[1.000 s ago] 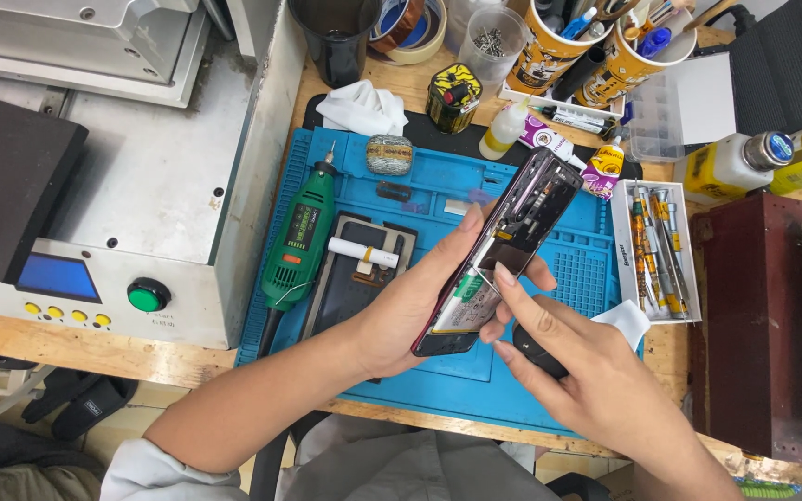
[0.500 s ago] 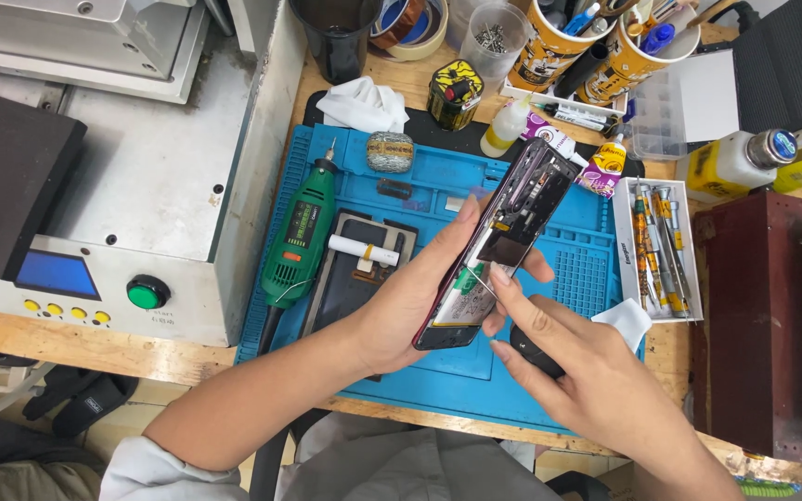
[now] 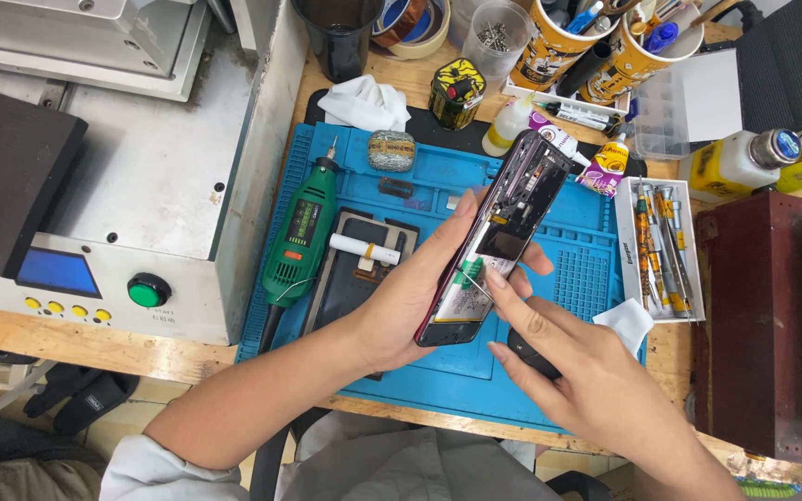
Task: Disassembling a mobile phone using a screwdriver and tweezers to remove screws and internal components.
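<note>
An opened smartphone (image 3: 498,239) with its back cover off shows its dark internals and a silvery lower section. It tilts diagonally above the blue mat, top end up-right, with thin tweezers (image 3: 472,283) touching its lower part.

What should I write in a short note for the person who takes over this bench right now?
Left hand: holds the opened phone tilted above the blue mat, its insides facing up.
Right hand: its fingers touch the phone's lower part with a thin metal tool; a dark object sits under the palm.
On the mat: green rotary tool, dark screen panel with a white tube across it. Screwdriver tray to the right.
Done: phone already open. Left: parts inside are still in place.
</note>
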